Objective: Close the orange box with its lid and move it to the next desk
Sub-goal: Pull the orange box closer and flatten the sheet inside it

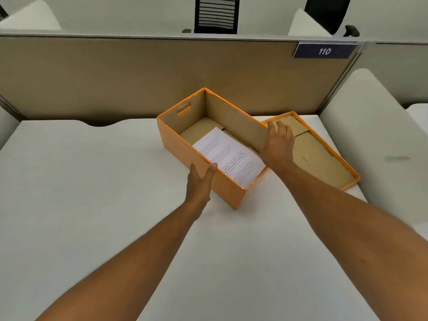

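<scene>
An open orange box (183, 147) with a brown cardboard inside stands at an angle on the white desk (92, 181). White printed sheets (228, 156) lie in it. Its orange lid (324, 156) lies upside down on the desk, touching the box's right side. My left hand (200, 181) rests against the box's near long wall, thumb at the rim. My right hand (278, 142) hovers over the box's far right wall and the lid's near corner, fingers spread, holding nothing that I can see.
A tan partition (139, 75) with a plate marked 110 (324, 51) runs behind the desk. A white side panel (370, 126) rises on the right, with another desk surface (419, 114) beyond it. Black chairs (216, 15) stand past the partition.
</scene>
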`<state>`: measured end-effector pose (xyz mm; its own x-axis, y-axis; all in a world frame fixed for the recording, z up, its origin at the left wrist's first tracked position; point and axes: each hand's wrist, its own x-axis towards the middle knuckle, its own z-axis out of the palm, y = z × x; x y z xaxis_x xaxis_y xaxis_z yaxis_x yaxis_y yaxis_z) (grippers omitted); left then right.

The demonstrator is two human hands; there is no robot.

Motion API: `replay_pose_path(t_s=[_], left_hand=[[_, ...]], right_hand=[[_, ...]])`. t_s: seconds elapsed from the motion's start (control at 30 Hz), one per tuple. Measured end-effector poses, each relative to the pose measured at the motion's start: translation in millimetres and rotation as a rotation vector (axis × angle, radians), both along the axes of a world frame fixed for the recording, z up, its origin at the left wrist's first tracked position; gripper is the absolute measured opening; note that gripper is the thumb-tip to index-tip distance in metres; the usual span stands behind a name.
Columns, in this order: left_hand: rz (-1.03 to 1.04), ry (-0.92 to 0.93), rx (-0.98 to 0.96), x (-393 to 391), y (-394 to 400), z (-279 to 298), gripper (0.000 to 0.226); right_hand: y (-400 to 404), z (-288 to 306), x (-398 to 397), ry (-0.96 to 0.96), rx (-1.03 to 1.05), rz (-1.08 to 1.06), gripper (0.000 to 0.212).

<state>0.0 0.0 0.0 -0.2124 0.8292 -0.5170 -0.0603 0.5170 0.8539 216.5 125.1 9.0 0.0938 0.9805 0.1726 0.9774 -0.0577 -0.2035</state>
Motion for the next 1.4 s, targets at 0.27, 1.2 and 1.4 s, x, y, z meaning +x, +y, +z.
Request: replay_pose_path(t_s=[0.27, 1.2, 1.4], left_hand=[[-0.015, 0.028, -0.04, 13, 32, -2, 0.069], [-0.176, 0.295, -0.015, -248, -119, -3, 0.049], [-0.176, 0.285, -0.007, -254, -118, -8, 0.063]], right_hand=[[15, -18, 21, 0.252, -0.105, -0.041, 0.055], [-272, -4, -137, 0.752, -0.335, -0.094, 0.024], [-260, 5, -146, 0.656, -0.379, -0.097, 0.037]])
